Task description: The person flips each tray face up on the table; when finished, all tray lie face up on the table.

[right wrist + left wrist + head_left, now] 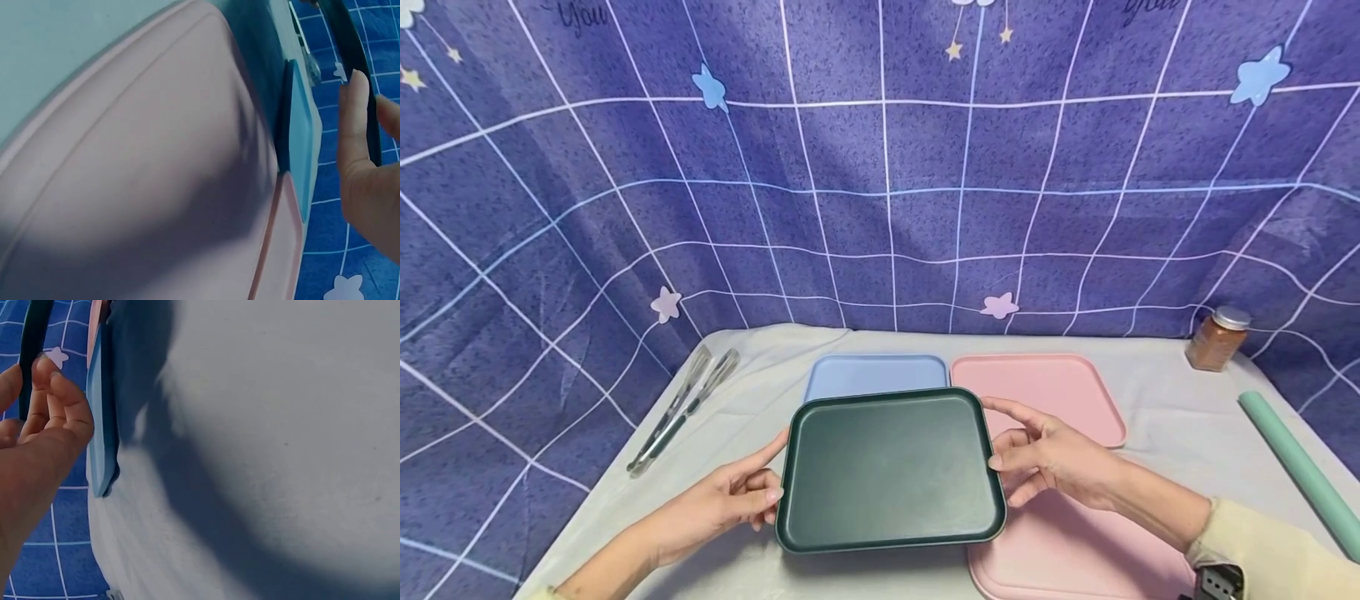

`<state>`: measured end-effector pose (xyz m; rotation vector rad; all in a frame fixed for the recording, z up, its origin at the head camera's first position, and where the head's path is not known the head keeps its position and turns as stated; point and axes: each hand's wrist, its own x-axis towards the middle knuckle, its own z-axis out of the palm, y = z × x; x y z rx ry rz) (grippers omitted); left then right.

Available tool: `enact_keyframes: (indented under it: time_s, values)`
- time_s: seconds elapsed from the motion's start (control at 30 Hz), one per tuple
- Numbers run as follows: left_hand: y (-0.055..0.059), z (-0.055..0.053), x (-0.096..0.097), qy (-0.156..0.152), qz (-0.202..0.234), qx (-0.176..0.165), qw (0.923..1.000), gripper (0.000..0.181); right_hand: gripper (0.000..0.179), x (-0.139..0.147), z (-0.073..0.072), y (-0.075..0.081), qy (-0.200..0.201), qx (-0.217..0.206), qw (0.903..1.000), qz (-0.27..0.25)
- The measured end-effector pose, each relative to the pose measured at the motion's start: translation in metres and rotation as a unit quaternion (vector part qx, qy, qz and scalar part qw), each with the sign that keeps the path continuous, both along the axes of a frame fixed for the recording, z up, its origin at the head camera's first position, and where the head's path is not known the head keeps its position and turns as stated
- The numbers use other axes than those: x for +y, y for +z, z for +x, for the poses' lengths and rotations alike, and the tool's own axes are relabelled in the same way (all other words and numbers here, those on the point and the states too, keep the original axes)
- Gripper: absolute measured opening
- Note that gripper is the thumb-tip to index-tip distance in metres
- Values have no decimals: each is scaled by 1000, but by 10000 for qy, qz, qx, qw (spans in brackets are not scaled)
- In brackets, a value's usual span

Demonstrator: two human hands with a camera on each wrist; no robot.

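A dark green tray [891,471] is held up above the table between both hands, its inner face tilted toward the head camera. My left hand [726,504] grips its left short edge, thumb on the near side and fingers behind. At the opposite edge my right hand [1056,458] pinches the rim between thumb and fingers. In the left wrist view the tray's edge [32,350] shows as a thin dark strip by the fingertips. Behind the green tray lies a blue tray [876,375], partly hidden by it. A pink tray [1037,392] sits beside the blue one.
A second pink tray [1075,554] lies at the front right, under my right forearm. Metal tongs [685,408] rest at the left. A jar [1217,340] with a silver lid and a green roll [1300,467] are on the right. A purple curtain [880,167] hangs behind the table.
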<state>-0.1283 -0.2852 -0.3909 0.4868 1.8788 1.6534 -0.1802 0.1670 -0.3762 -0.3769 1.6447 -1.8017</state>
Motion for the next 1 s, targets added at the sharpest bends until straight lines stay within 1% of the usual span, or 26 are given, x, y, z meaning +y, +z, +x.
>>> enact_keyframes:
  time_s: [0.1, 0.17, 0.27, 0.4, 0.47, 0.63, 0.77, 0.93, 1.0]
  values:
    - [0, 2, -1, 102, -197, 48, 9997, 78, 99, -1, 0, 1, 165, -35, 9998, 47]
    - [-1, 3, -2, 156, -278, 45, 9995, 79, 100, -3, 0, 1, 194, -2, 9998, 77]
    - [-1, 5, -3, 187, -331, 19, 9993, 81, 100, -6, 2, 1, 82, 144, 9997, 154]
    - [-1, 5, -4, 176, -265, -3, 9995, 82, 97, -9, 5, -1, -125, 359, 9991, 196]
    - [-1, 4, -5, 175, -228, 7, 9996, 81, 96, -9, 6, -1, -156, 374, 9990, 192]
    - [1, 3, -6, 161, -283, 12, 9995, 82, 95, -10, 5, 1, -101, 236, 9995, 160]
    - [3, 2, -9, 109, -359, -5, 9993, 81, 97, -12, 5, 2, 29, 80, 9999, 126]
    - [6, 2, -17, 16, -417, 8, 9991, 80, 103, -19, 8, 1, 201, -112, 9996, 164]
    - [7, 2, -21, -53, -404, -44, 9992, 80, 104, -22, 10, -2, 212, -147, 9994, 224]
